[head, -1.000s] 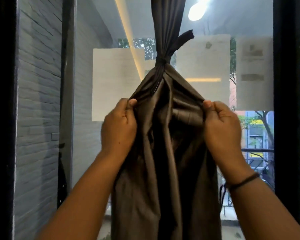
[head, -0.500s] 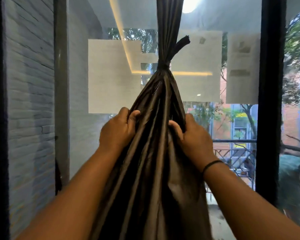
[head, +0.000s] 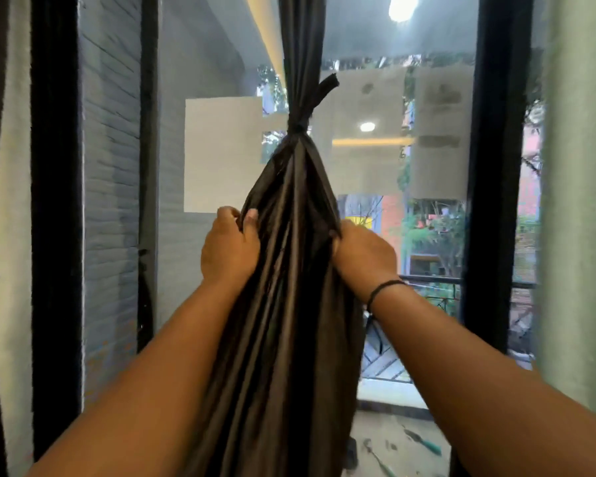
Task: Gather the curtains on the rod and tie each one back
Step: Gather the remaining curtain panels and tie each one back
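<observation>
So the big glass window (head: 221, 149) with its black frame (head: 489, 166) is filling most of the view, and one dark curtain (head: 289, 304) is hanging right down the middle of it, in front of the glass. It's already cinched up high by one tie (head: 298, 123), knotted tight, with a loose tail (head: 322, 92) sticking up to the right. Below the knot the fabric is fanning out into long pleats and dropping past the bottom of the shot.

Both hands are clamped on it, well below the knot. The left hand (head: 229, 247) is pinching the left edge fold between thumb and fingers, and the right hand (head: 363, 251) is gripping the right edge, fingers curled into the cloth. There's a thin black band (head: 382, 290) on that wrist.

Handling-wise I'm guessing it's soft, light and a bit slick, given that satiny sheen, so it's probably going to slide through a loose grip. Grabbing bunched folds at the outer edges, like here, seems the way to go, not the flat face.

Count: one dark curtain, one tie, two hands. There's also a pale green curtain (head: 578, 201) hanging at the far right, and something dark at the far left edge that I can't make out. The rod isn't in view.
</observation>
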Tool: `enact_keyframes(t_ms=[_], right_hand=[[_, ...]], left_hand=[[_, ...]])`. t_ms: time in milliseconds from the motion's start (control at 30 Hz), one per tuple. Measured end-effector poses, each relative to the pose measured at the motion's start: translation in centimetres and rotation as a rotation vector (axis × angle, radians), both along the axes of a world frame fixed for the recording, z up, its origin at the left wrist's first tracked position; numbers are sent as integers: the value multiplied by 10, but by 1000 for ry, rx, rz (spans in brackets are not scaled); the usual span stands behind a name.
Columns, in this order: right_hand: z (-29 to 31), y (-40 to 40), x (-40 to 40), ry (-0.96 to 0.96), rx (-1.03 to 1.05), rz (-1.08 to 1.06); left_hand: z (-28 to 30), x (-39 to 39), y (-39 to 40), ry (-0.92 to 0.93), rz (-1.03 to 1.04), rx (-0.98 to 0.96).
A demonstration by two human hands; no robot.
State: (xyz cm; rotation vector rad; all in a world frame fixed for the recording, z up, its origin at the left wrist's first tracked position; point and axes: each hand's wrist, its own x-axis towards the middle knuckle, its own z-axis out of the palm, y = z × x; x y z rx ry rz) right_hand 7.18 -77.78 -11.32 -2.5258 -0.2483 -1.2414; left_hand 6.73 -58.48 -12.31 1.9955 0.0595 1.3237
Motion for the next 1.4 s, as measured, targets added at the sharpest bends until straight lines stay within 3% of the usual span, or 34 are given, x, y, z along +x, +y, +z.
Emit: enact_keyframes(t_ms=[67,133,333,567,700,867,1067,1200,1400], right_hand=[[-16,-15,-12,33,-64,-6],[-28,-33,-25,51,-161,-53],[-17,-100,-54,-75,-231,-143],[14,-188,-69,-428,-295,-267],[33,-233,-77,-571,-248,-295],[71,-286,-89,-686,-113,-273],[162,-342,-107,-665,-33,-370],[250,-387,-109,-612,54,-421],[326,-439,-111,-405,258,52]], left_hand=[[-7,-11,-30,-48,16,-114],[-10,-24,-60,-141,64,-100],[8,-41,-160,-302,-50,245],[47,-31,-278,-356,-525,164],[78,-27,-330,-304,-798,26],[137,-44,-379,-347,-1025,19],[224,-61,-415,-374,-732,141],[288,-61,-426,-416,-525,72],[347,-62,-431,-431,-200,-8]])
